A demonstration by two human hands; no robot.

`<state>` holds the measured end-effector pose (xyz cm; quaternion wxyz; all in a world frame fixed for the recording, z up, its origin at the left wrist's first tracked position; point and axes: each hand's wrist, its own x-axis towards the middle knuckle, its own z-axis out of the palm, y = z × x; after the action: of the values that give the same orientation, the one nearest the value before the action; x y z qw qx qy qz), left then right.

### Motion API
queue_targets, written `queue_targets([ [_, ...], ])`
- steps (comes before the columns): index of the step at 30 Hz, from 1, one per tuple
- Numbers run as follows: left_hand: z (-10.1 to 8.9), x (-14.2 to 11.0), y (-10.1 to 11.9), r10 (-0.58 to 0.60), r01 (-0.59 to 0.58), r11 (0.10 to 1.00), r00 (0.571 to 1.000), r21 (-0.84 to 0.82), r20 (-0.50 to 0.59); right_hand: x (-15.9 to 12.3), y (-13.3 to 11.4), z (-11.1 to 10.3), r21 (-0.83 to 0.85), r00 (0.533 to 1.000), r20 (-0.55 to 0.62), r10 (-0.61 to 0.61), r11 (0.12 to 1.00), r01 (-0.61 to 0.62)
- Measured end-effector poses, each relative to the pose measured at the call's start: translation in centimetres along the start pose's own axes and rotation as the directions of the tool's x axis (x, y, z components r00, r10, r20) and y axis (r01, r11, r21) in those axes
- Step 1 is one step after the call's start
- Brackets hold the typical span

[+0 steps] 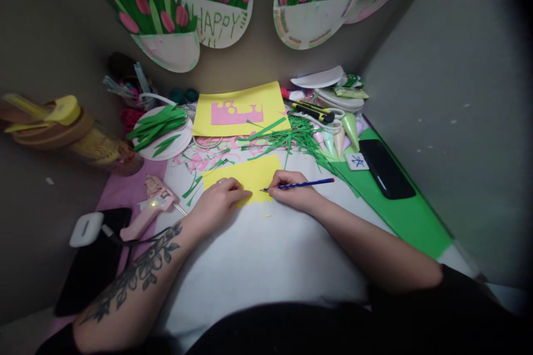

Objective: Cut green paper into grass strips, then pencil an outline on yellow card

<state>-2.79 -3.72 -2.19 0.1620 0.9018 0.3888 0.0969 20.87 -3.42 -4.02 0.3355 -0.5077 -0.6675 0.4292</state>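
Nearest the body, the white worktop (258,255) lies bare between the two forearms, which gives the elbows open room to swing. The left hand (219,199) lies flat with its fingers spread loosely and pressed onto the near left corner of a small yellow paper sheet (250,173), grasping nothing. The right hand (291,191) has its fingers pinched round a blue pencil (302,184), whose tip meets the sheet's near edge just beside the left fingertips. With the tip so close to that edge, a slip of the holding hand could let the sheet skate and the line run off onto the worktop; a hard press might tear the thin margin. To the left, a pink glue gun (152,208) shows a lit lamp, and its nozzle points toward the left wrist, so a careless sweep could mean a burn or a snagged cord. Beyond the sheet, green paper strips (297,138) crowd the middle, then a larger yellow sheet (239,108) with a pink cut-out, a plate of green leaves (160,130) and a utility knife (310,111). A black phone (385,169) lies on green paper at the right, near the wall, which hems that side in.
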Motion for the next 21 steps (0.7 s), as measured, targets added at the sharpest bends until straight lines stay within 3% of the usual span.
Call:
queue_targets([
  [8,0.02,0.03,0.04,-0.002,0.002,1.0,1.0,0.002,-0.003,-0.05,0.26,-0.29,0.025,0.994,0.094,-0.054,0.998,0.052],
  [21,0.1,0.03,-0.06,0.005,-0.005,1.0,1.0,-0.002,-0.02,-0.24,0.16,-0.53,0.091,0.998,0.031,-0.051,0.995,0.048],
])
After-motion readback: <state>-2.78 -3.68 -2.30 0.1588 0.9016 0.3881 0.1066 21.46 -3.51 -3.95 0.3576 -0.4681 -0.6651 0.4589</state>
